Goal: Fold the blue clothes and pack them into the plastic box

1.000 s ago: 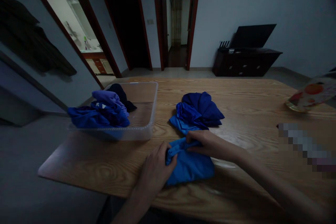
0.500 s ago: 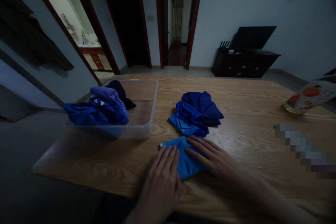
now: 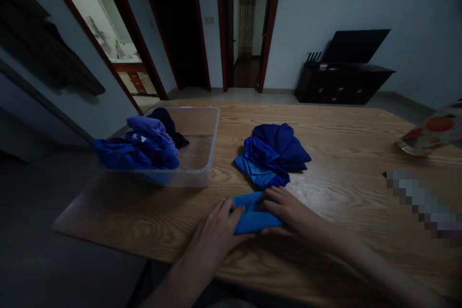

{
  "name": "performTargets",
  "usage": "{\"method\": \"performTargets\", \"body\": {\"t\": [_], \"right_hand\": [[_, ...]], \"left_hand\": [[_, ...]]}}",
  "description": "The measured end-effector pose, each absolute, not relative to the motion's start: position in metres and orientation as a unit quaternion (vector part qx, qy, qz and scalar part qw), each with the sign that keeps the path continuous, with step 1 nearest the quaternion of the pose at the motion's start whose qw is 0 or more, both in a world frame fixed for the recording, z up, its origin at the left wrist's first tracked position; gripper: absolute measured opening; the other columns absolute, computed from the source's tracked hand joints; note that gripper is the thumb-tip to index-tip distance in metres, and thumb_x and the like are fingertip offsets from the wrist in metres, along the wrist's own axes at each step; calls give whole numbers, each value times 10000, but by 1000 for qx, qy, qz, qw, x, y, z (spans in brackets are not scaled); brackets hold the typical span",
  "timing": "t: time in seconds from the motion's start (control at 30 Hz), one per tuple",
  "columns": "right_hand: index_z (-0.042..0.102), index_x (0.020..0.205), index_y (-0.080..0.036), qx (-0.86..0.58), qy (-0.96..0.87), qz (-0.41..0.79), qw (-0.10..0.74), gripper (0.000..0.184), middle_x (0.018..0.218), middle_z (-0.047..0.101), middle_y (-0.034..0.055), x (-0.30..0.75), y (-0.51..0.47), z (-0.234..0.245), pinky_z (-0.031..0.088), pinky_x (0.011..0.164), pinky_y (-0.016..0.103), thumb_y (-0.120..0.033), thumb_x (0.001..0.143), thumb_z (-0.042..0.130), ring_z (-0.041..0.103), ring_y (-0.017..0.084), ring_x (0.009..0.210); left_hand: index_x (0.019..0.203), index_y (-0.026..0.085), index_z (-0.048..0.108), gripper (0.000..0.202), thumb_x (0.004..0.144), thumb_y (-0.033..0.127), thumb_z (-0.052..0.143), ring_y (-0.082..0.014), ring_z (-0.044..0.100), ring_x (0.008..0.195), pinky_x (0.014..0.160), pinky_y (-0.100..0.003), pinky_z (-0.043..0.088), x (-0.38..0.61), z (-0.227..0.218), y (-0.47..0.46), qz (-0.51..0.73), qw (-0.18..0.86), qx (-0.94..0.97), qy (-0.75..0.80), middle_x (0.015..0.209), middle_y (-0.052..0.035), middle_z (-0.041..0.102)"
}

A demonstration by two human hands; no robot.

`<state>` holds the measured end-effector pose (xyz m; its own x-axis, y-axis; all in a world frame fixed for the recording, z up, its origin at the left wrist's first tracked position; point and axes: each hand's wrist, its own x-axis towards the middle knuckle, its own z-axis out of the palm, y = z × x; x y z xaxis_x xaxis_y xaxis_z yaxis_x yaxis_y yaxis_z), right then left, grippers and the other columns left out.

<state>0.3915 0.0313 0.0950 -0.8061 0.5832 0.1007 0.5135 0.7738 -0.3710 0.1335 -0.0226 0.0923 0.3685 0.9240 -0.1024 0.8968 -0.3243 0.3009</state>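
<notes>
A light blue cloth (image 3: 256,221) lies near the front of the wooden table, its near edge turned up into a thick fold. At its left end my left hand (image 3: 220,226) is closed, thumb and fingers gripping the fabric. My right hand (image 3: 285,209) pinches the right end the same way, its fingers bent over the top. Just beyond the hands rests a loose pile of blue cloths (image 3: 272,151), dark blue at the back and brighter blue in front. What kind of garment the light blue cloth is, I cannot tell.
A clear plastic bin (image 3: 212,149) on the left of the wooden table (image 3: 346,130) holds crumpled blue, purple and black clothes (image 3: 144,147). To the right stand a patterned bag (image 3: 429,132) and a pixelated long object (image 3: 422,199). A TV cabinet (image 3: 342,84) stands by the far wall.
Both hands have gone from lying flat on the light blue cloth to gripping its ends. Its near edge is now folded up, making it narrower. The view has shifted slightly.
</notes>
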Motion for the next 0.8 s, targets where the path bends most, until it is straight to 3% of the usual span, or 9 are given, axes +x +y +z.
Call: {"method": "performTargets", "body": {"t": [0.1, 0.17, 0.27, 0.4, 0.47, 0.53, 0.63, 0.7, 0.8], "right_hand": [[676, 1170, -206, -331, -904, 249, 104, 413, 1123, 685, 105, 384, 44, 106, 541, 901, 410, -574, 1114, 497, 668, 262, 1003], [621, 1255, -206, -350, -884, 285, 118, 379, 1135, 703, 96, 378, 54, 109, 542, 899, 389, -537, 1132, 482, 689, 246, 998], [549, 1369, -188, -343, -891, 270, 123, 349, 1249, 686, 130, 370, 68, 105, 549, 893, 377, -443, 1134, 509, 702, 243, 1025], [654, 1239, -155, -326, -930, 129, 107, 276, 1229, 653, 175, 363, 78, 96, 548, 869, 409, -367, 1123, 521, 675, 264, 989], [695, 1188, -174, -324, -938, 71, 101, 258, 1213, 672, 164, 360, 77, 96, 540, 906, 438, -369, 1117, 541, 667, 287, 1039], [715, 1170, -203, -320, -943, 13, 90, 210, 1178, 705, 133, 357, 71, 96, 539, 906, 455, -331, 1107, 560, 671, 295, 1036], [719, 1223, -184, -293, -946, -104, 96, 217, 1177, 753, 127, 355, 53, 90, 540, 952, 491, -180, 1049, 590, 677, 324, 1092], [710, 1273, -117, -279, -936, -177, 120, 303, 1250, 759, 173, 357, 40, 79, 528, 1022, 517, -115, 995, 591, 672, 350, 1167], [662, 1357, -17, -286, -915, -235, 160, 429, 1338, 735, 233, 362, 24, 63, 521, 1067, 531, -85, 944, 565, 670, 373, 1214]], "left_hand": [[1309, 209, 654, 364, 1015, 401, 747, -287, 715, 1252, 1083, -433, 580, 125, 108, -7, 76, 252, 785, 560, 1321, -107, 730], [1378, 222, 576, 348, 1088, 407, 631, -258, 715, 1266, 1094, -417, 572, 121, 111, 2, 111, 281, 775, 555, 1344, -99, 728], [1403, 243, 556, 300, 1111, 311, 579, -244, 687, 1318, 1125, -425, 559, 125, 102, 4, 143, 208, 802, 541, 1420, -104, 695], [1406, 214, 634, 354, 1063, 154, 573, -334, 569, 1460, 1246, -570, 440, 140, 77, -8, 143, -57, 840, 521, 1533, -138, 625], [1464, 139, 616, 412, 1056, 137, 553, -330, 586, 1438, 1255, -528, 439, 147, 67, -14, 125, -123, 838, 517, 1521, -167, 638], [1483, 86, 604, 453, 1064, 257, 605, -311, 651, 1339, 1171, -454, 522, 151, 62, -16, 105, -114, 829, 537, 1470, -186, 670], [1523, 42, 560, 864, 900, 584, 815, -339, 678, 1245, 1069, -452, 574, 154, 68, -13, 57, -74, 834, 544, 1429, -217, 676], [1523, 34, 547, 982, 794, 582, 909, -343, 673, 1223, 1049, -448, 568, 156, 79, -8, 14, -69, 846, 529, 1403, -219, 678], [1461, 89, 579, 757, 854, 434, 873, -299, 674, 1198, 982, -393, 563, 158, 96, 2, -6, -29, 860, 510, 1352, -161, 698]]}}
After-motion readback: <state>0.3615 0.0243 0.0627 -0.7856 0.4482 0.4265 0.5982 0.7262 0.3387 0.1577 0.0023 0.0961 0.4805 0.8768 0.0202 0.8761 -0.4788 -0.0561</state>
